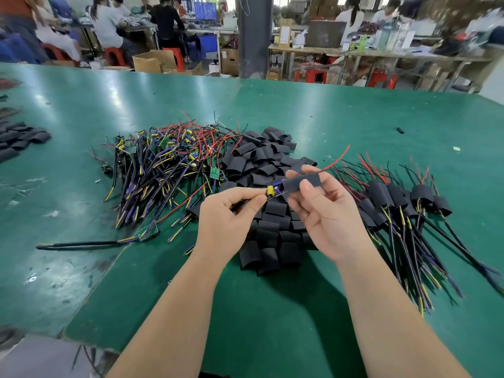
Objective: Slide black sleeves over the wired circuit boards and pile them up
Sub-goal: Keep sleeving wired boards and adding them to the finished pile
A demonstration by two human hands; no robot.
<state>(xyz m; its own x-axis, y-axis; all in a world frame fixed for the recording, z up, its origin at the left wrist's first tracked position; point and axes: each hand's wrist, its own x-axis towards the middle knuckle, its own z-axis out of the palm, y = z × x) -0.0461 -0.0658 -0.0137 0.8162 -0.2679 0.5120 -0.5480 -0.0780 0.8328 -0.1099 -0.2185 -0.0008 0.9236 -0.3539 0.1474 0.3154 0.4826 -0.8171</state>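
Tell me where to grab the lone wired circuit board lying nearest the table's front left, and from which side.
Probably pinch the green circuit board across its edges, coming from above on the near side: it lies flat on the table, no wires cross that side, while its black cable trails left and the heap of wired boards crowds its far side.

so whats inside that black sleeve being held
A circuit board, partly in the sleeve: its yellow end sticks out, a red wire leaves the far end. The covered middle is hidden.
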